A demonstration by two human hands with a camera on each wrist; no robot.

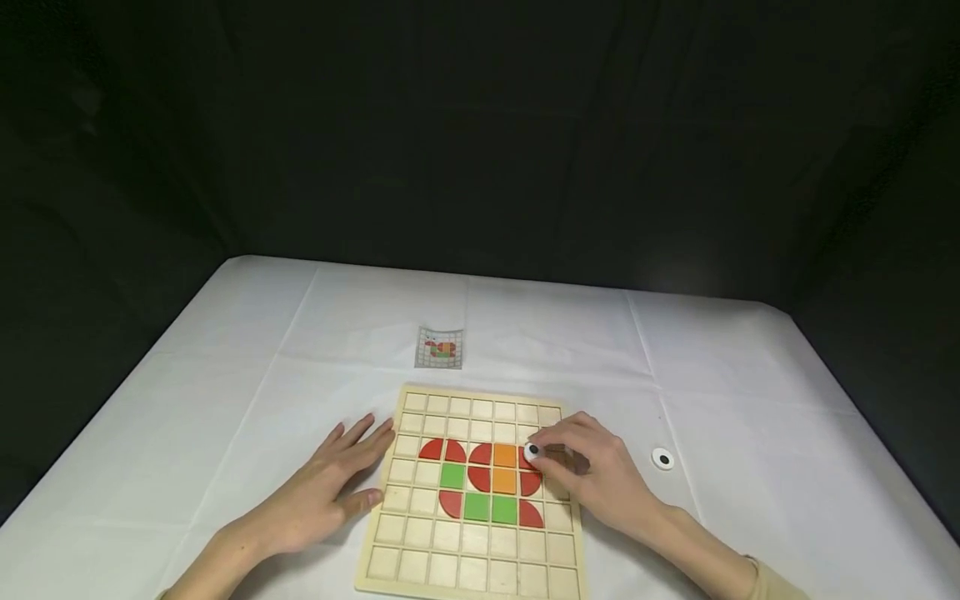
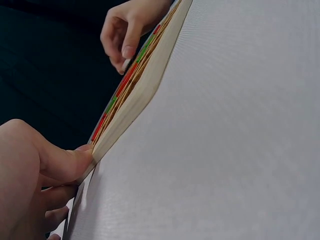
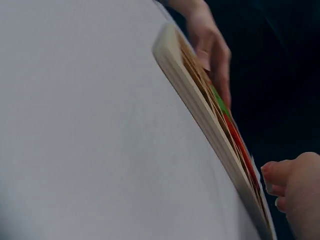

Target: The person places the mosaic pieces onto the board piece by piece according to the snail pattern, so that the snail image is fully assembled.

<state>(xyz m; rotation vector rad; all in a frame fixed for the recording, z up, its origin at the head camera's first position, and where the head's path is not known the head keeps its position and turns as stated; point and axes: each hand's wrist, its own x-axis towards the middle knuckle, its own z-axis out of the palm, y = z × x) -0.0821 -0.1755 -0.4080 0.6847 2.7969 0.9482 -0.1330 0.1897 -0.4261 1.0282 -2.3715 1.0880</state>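
Note:
A pale wooden grid board (image 1: 399,527) lies on the white-covered table. Red quarter-round pieces (image 1: 451,503), green square tiles (image 1: 477,507) and orange square tiles (image 1: 504,481) sit in its cells. My right hand (image 1: 603,475) pinches a round white eye piece (image 1: 532,451) with a black dot, over the red pieces on the board's right side. Part of a red piece is hidden by it. Fingers spread, my left hand (image 1: 318,496) rests against the board's left edge; in the left wrist view its thumb (image 2: 70,164) touches the rim.
Right of the board lies a second white eye piece (image 1: 663,459) with a black dot. A small picture card (image 1: 438,348) showing a coloured grid figure lies beyond the board's far edge. Dark curtains (image 1: 480,150) surround the table's back and sides.

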